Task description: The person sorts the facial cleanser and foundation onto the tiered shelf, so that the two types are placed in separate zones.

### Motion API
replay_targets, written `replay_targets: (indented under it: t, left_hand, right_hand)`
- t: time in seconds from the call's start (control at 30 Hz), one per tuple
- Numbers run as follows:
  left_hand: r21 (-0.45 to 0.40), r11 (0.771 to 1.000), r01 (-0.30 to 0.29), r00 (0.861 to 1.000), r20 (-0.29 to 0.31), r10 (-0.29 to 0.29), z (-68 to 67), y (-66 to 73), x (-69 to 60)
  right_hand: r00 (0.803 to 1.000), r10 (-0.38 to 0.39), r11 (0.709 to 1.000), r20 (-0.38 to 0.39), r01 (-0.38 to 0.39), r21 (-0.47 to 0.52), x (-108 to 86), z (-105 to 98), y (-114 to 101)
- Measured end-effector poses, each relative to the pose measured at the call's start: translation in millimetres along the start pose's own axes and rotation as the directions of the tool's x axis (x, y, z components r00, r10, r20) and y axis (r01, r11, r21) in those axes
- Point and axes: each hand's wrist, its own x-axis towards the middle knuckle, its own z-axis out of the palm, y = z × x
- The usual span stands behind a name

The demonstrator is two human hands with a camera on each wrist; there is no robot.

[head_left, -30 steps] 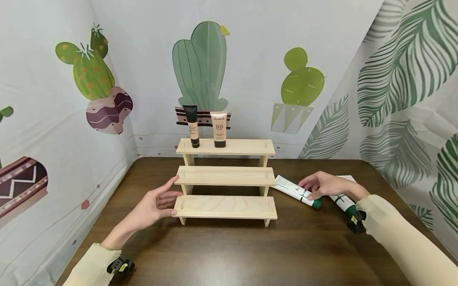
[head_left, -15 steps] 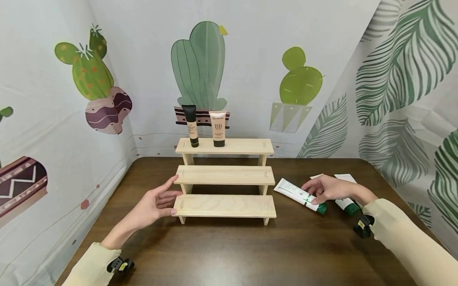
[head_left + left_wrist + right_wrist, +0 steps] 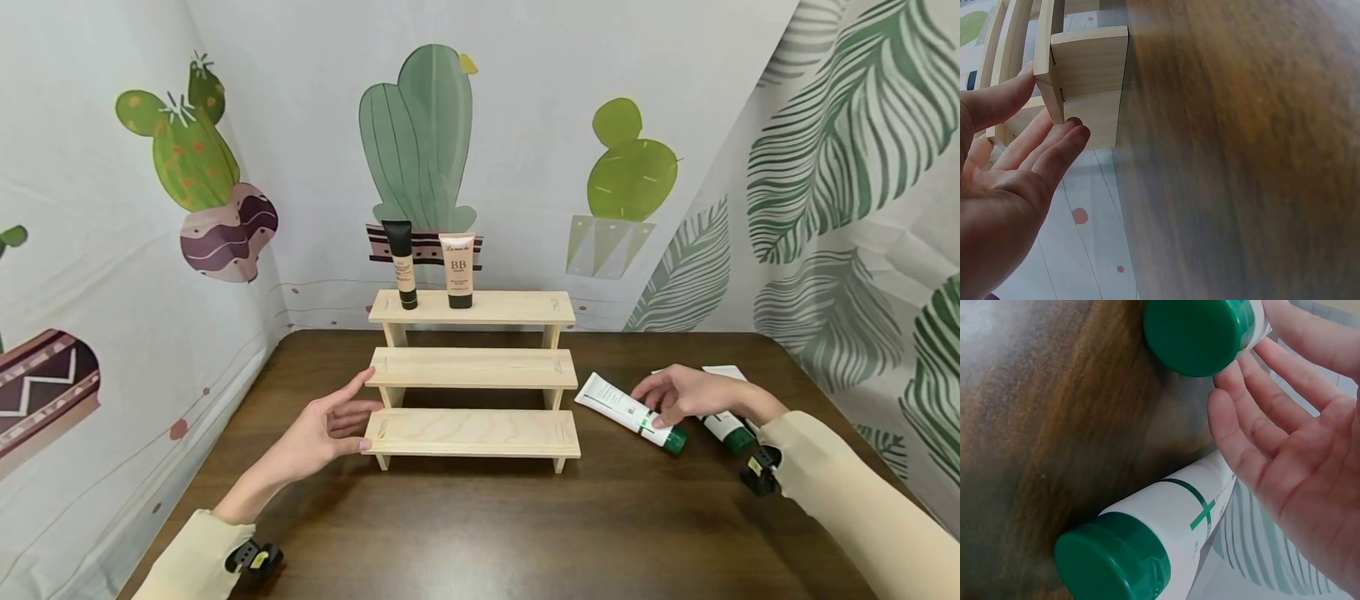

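My right hand (image 3: 690,393) pinches a white tube with a green cap (image 3: 618,407) between thumb and fingers, near its cap end. The tube lies slanted beside a three-tier wooden display stand (image 3: 472,427); its cap fills the top of the right wrist view. Behind and below my right wrist lies another white tube with a green cap (image 3: 1129,550), partly hidden in the head view. My left hand (image 3: 324,433) touches the stand's left end with extended fingers, index at the middle tier and thumb at the bottom tier's corner.
On the top tier stand a black-topped beige tube (image 3: 403,271) and a pink BB cream tube (image 3: 459,275). A further white object (image 3: 724,372) shows past the right hand. The brown table (image 3: 465,533) meets a cactus-printed cloth (image 3: 525,167) behind.
The held tube has shifted slightly right and nearer, and its printed face has turned. My right hand has moved slightly right with it. The left hand stays at the stand.
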Motion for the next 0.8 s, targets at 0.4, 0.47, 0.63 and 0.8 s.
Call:
replay_targets:
  t: [0.4,0.47,0.63,0.8]
  left_hand:
    - [-0.006,1.0,-0.001,1.0,0.002,0.001,0.5,1.3,0.4]
    - [-0.008,1.0,-0.002,1.0,0.0,0.002,0.6,1.4,0.3]
    - [-0.01,1.0,-0.004,1.0,0.002,0.004,0.8,1.4,-0.1]
    - [-0.012,1.0,-0.007,1.0,0.004,0.007,0.2,-0.2,0.1]
  right_hand:
    - [0.998,0.035,0.999,0.061,-0.037,0.026,6.1,3.5,-0.9]
    - [0.997,0.045,0.999,0.062,-0.046,0.02,6.9,4.3,-1.6]
    - [0.996,0.065,0.998,0.063,-0.065,-0.002,8.3,5.9,-2.9]
    - [0.996,0.056,0.998,0.067,-0.056,0.002,9.3,6.2,-1.6]
